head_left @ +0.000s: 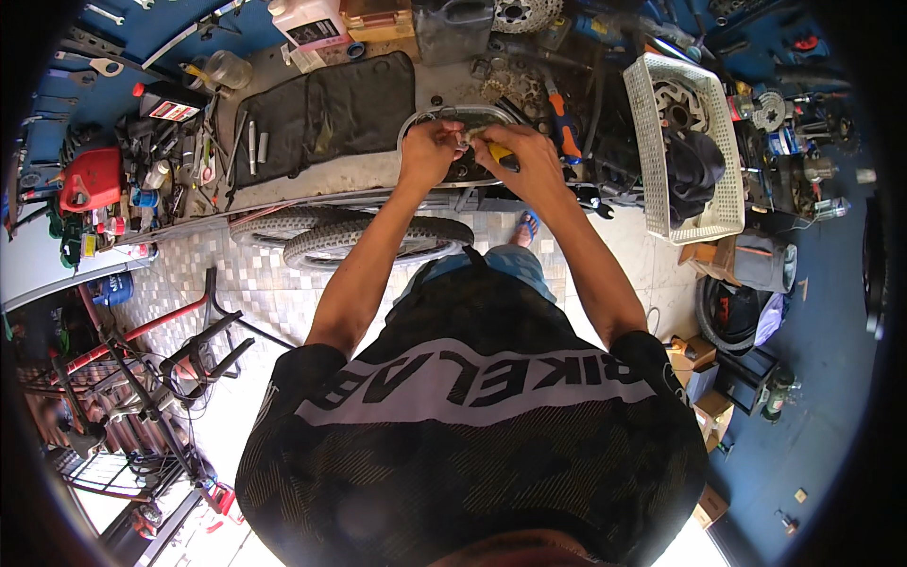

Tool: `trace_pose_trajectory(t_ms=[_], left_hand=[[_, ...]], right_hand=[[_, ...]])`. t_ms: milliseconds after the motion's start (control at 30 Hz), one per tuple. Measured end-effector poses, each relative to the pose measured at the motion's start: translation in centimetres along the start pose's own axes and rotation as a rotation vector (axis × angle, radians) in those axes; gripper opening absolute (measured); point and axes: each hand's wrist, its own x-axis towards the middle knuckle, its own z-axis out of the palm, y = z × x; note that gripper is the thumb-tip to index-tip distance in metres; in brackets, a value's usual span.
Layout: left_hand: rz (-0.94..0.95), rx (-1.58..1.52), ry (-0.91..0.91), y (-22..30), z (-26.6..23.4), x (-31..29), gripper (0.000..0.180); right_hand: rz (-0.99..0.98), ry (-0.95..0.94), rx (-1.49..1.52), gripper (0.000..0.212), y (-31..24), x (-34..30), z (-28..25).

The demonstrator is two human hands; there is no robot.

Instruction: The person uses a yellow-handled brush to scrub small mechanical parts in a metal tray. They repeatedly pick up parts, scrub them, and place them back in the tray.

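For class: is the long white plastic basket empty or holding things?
Holding things: crumpled black fabric and a round grey metal part show inside the long white plastic basket.

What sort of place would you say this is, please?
Most likely a bicycle workshop: knobbly-tyred wheels stand by the bench, a toothed cassette lies at its back, and wrenches hang on the blue wall.
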Motion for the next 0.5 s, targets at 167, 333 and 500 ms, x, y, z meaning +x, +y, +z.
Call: trace_pose_trajectory(t_ms=[167, 333, 500], left_hand=[[-0.045, -0.073, -0.015, 0.0, -0.3, 0.0, 0.024], [-0.042, -0.075, -0.094, -0.5, -1.0, 0.3, 0.025], [-0.157, -0.287, -0.156, 0.3, -1.3, 0.1, 0.028]], right_hand=[[0.002, 0.019, -0.028, 0.024, 0.4, -0.2, -0.2], [-0.072, 0.010, -0.041, 0.024, 0.2, -0.6, -0.3], [-0.010, 0.056, -0.049, 0.023, 3.5, -0.4, 0.6]])
